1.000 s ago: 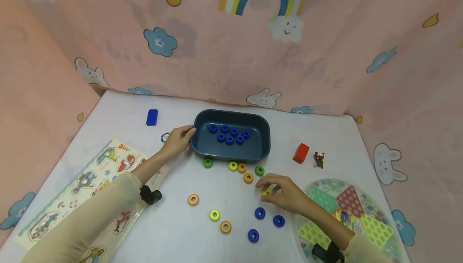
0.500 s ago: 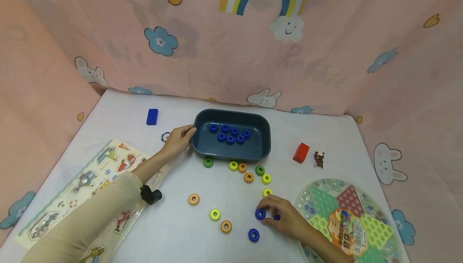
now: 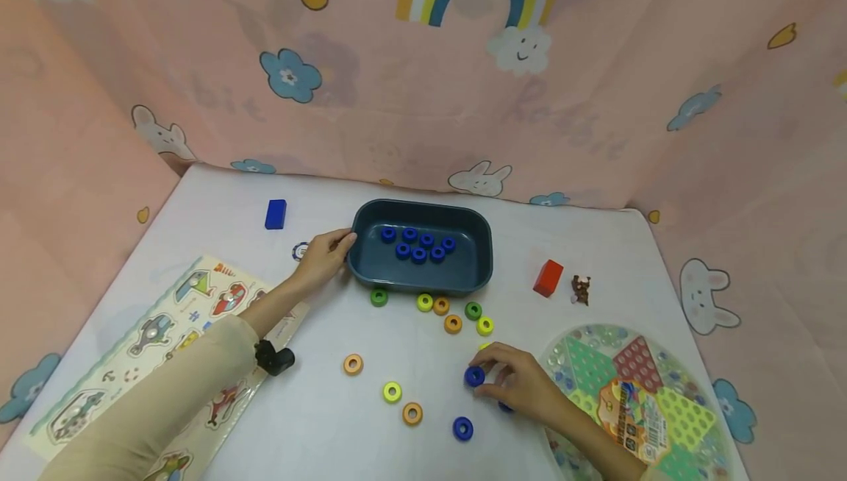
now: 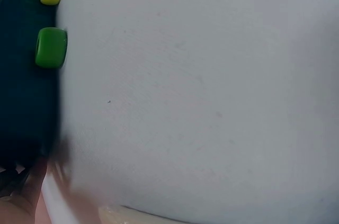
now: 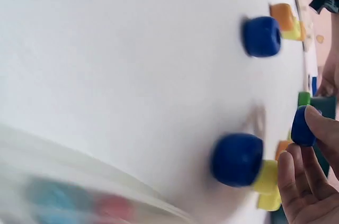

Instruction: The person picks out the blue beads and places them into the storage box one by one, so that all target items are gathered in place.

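Observation:
My left hand (image 3: pixel 322 259) grips the left rim of a dark blue-green rectangular tray (image 3: pixel 370 269), which holds several small blue rings (image 3: pixel 419 259). In the left wrist view, only a bit of that hand shows at the lower left corner, against the tray wall. My right hand (image 3: pixel 524 385) pinches a blue ring (image 5: pixel 302 127) between thumb and fingertip, raised off the white table. Another blue ring (image 5: pixel 237 159) lies beneath the right hand, mostly covered by it in the head view. A third loose blue ring (image 3: pixel 462 437) rests nearer the front.
Yellow, orange and green rings (image 3: pixel 473 317) lie along the tray's front side. More orange and yellow rings (image 3: pixel 392 399) are scattered mid-table. A sticker sheet (image 3: pixel 154 330) is at left, a round game board (image 3: pixel 582 363) at right. Red (image 3: pixel 548 279) and blue blocks (image 3: pixel 275 215) stand farther back.
My right hand has come down from beside a yellow ring to the blue rings, taken one and lifted it slightly. The left hand stays on the tray rim.

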Tool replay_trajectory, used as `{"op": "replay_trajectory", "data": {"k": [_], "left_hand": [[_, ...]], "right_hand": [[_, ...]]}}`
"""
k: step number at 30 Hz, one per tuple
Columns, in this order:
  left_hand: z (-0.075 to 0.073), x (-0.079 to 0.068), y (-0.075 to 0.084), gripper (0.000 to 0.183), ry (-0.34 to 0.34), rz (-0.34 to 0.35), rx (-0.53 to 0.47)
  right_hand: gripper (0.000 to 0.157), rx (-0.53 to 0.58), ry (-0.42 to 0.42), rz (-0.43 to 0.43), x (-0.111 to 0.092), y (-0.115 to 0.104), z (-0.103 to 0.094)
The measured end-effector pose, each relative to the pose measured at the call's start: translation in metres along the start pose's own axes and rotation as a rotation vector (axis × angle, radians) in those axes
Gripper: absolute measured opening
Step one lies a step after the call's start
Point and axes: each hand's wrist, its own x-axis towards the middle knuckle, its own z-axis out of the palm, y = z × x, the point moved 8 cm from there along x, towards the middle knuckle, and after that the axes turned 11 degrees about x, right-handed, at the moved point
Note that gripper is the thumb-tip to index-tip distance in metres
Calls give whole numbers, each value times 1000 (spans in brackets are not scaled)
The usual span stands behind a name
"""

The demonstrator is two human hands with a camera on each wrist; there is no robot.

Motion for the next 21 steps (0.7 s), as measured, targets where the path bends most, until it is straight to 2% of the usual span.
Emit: {"op": "replay_trajectory", "data": {"k": [6, 13, 16, 21], "left_hand": [[0, 0, 0, 46, -1, -2, -1], [0, 0, 0, 46, -4, 0, 3], [0, 0, 1, 45, -6, 5, 2], [-1, 0, 0, 46, -4, 13, 6]], "right_hand": [[32, -17, -8, -89, 25, -33, -17], [28, -58, -26, -230, 75, -76, -39], [28, -110, -7, -265, 99, -84, -49], [29, -195, 31, -259, 141, -82, -62]]}}
